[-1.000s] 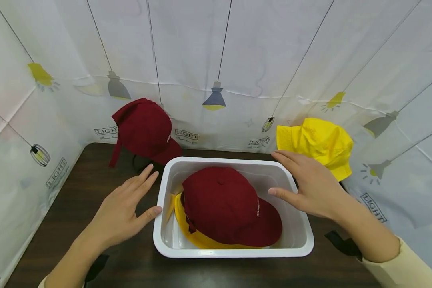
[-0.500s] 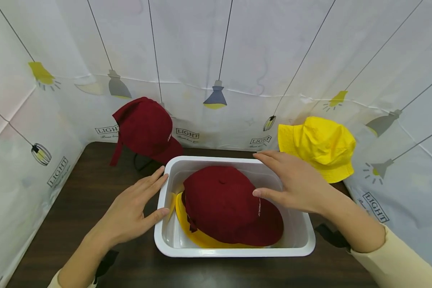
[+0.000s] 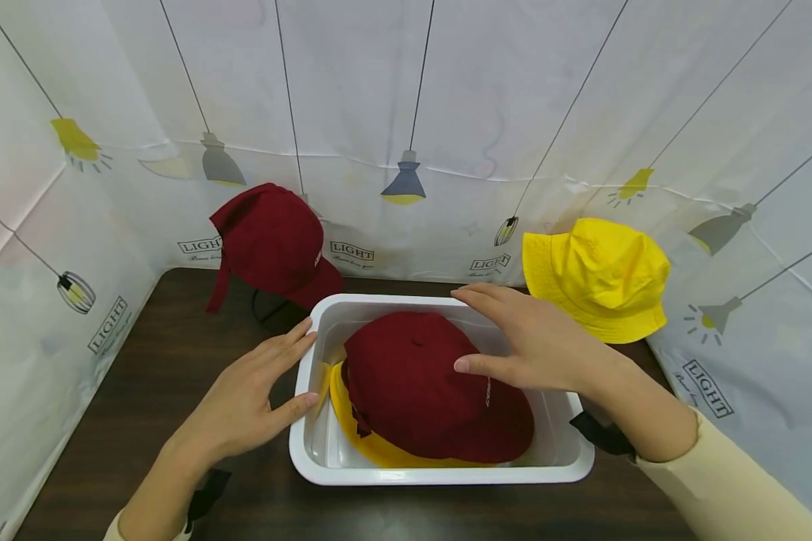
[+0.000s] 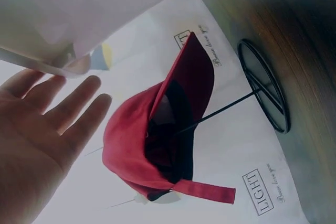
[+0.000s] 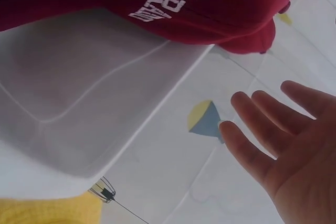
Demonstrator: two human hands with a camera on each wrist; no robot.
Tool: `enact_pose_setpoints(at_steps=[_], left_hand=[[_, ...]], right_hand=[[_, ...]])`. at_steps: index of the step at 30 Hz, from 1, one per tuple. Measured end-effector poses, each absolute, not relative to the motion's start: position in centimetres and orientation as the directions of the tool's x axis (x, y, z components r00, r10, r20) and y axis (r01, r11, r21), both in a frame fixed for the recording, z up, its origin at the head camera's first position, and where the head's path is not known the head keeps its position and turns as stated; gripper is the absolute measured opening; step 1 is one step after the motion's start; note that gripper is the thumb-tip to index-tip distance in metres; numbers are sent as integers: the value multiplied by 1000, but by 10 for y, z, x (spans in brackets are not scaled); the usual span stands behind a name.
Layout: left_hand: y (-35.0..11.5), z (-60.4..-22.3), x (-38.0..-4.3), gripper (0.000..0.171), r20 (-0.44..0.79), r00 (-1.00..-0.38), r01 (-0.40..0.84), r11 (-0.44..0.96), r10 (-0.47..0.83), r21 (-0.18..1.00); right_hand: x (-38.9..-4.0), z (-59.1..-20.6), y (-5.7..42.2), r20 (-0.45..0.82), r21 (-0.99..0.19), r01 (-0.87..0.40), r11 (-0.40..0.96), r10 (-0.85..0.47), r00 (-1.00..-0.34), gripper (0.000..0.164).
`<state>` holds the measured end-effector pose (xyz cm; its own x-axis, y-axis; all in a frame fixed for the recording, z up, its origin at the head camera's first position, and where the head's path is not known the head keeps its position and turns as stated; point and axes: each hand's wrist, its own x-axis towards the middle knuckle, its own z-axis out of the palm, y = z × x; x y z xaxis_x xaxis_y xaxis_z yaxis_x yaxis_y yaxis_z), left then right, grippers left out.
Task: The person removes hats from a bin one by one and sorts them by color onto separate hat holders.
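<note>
The red cap (image 3: 413, 398) lay inside the white tub (image 3: 440, 476), crown up, its bill pointing right and slightly near. White letters ran across its front, and its strap end showed at the left. Beneath it a yellow brim (image 3: 379, 454) stuck out on the left and near sides; the rest of that piece was hidden under the cap.

The left hand (image 3: 243, 402) was at the tub's left rim, fingers extended and thumb spread away from them, gripping nothing. Its fingertips met the rim in the head view, but whether they pressed on it I cannot tell. The right hand (image 3: 531, 342) was held over the tub's far right part, fingers straight, thumb apart, holding nothing; the right wrist view showed a gap between it and the cap. The two hands were well apart, with the cap between them.

Far left of the tub, a second cap (image 3: 271, 244) sat on a thin black stand (image 4: 265, 93), bill toward the right, strap hanging at the left. At far right was a yellow hat (image 3: 598, 282), its support hidden. Tub and stand stood on a dark wooden table (image 3: 115, 428). Behind rose a white backdrop (image 3: 365, 83) printed with lamps.
</note>
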<state>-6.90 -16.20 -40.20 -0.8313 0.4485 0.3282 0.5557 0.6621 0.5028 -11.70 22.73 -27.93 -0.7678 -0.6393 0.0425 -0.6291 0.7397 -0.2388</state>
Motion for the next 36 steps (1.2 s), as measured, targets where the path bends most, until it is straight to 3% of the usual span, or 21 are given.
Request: enact_pose_setpoints(at_steps=[18,36], left_hand=[[-160,-405,-69,75,339,-849,527,618,405,583],[-160,-407,-67,78,333,-857,514,630,393,582]], right_hand=[[-122,-287,210,0,-257,-618,743,-640,-768,91],[-124,-296,195,-62,-298,-604,739,-646,-761,90]])
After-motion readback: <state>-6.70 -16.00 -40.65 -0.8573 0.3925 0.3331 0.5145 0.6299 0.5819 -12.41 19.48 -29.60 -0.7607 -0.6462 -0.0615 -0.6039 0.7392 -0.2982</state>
